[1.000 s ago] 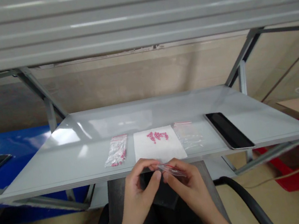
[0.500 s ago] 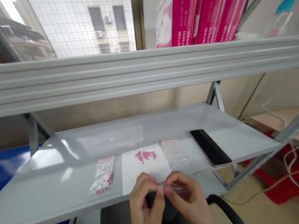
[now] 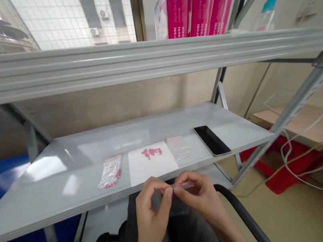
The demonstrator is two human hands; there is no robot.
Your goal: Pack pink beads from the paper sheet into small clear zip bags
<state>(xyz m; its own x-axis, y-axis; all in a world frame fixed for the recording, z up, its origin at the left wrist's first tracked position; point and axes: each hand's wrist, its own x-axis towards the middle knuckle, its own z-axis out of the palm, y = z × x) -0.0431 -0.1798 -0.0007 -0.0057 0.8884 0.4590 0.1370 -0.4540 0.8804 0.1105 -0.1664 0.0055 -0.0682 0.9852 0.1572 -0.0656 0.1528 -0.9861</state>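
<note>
Through the head camera I have both hands pinching one small clear packet [image 3: 186,185] in front of the lap: the left hand [image 3: 153,215] has thumb and forefinger pressed together at its near-left end, and the right hand [image 3: 201,198] grips the rest between thumb and fingers, the two sets of fingertips almost meeting. I cannot tell whether the packet's mouth is parted. The grip sits just off the front edge of a grey table [image 3: 86,148]. Straight beyond it I see a white sheet [image 3: 144,170], with a loose cluster of pink pieces [image 3: 151,152] toward its far side. Beyond and left of the grip lies a zip bag [image 3: 111,171] with pink bits along its bottom; beyond and slightly right, flat clear bags [image 3: 181,150] touch or nearly touch the sheet. Farther right I have a dark-screened device [image 3: 212,140] lying flat, well apart from the hands.
</note>
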